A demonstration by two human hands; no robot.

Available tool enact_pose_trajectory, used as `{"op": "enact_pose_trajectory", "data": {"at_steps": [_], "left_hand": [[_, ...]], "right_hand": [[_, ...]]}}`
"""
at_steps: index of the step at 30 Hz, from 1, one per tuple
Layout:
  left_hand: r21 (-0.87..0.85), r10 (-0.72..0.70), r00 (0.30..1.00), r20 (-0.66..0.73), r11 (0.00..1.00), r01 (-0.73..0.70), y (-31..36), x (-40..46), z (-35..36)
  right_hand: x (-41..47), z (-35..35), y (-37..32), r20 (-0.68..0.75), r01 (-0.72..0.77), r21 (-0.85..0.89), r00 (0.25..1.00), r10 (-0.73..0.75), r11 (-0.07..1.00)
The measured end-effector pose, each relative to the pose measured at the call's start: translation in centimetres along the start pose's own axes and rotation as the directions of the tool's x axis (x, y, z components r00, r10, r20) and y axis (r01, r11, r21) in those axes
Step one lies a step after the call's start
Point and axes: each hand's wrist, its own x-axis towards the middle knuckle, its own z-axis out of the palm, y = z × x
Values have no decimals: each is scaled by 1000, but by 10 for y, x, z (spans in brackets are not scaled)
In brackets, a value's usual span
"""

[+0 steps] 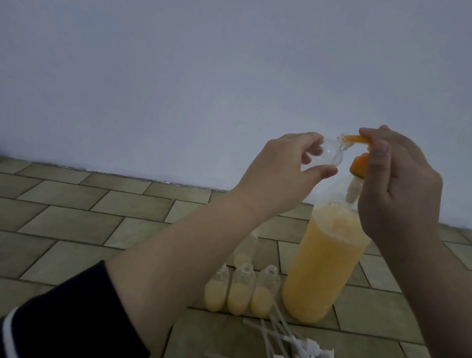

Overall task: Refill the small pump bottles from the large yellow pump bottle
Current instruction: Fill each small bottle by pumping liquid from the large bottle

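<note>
The large yellow pump bottle (pixel 322 269) stands on the tiled floor, filled with orange-yellow liquid. My right hand (pixel 396 187) rests on its orange pump head (pixel 443 145), fingers closed over the top. My left hand (pixel 284 168) holds a small clear empty bottle (pixel 134 138) tilted, its mouth against the orange nozzle tip. Three small open bottles (pixel 240 290) stand in a row left of the big bottle, each part-filled with yellow liquid. Another small bottle (pixel 247 248) stands behind them, partly hidden by my left forearm.
A heap of white pump tops with dip tubes (pixel 305 356) lies on the floor in front of the bottles. A plain pale wall (pixel 210 62) rises just behind. The brown tiled floor (pixel 68 221) extends to the left.
</note>
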Motion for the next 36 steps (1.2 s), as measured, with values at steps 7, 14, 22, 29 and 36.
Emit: {"op": "enact_pose_trajectory", "data": {"at_steps": [7,14,22,29,36], "left_hand": [[-140,-86,990,107,985,101,8,10,-18],[-191,-169,980,102,964,186,-22,1,-76],[-157,-368,930,3,918,364,-105,-61,-142],[43,-552,832,60,834,551,-180,-101,-129],[82,-583,806,98,812,578,-207,-114,-105]], "right_hand": [[12,-12,-7,11,12,8,1000,-12,1000],[11,-14,-6,25,19,14,999,-19,1000],[9,-13,-6,4,16,27,1000,-17,1000],[8,-12,-8,-12,10,40,1000,-10,999],[7,-12,-8,-15,-4,40,1000,4,999]]}}
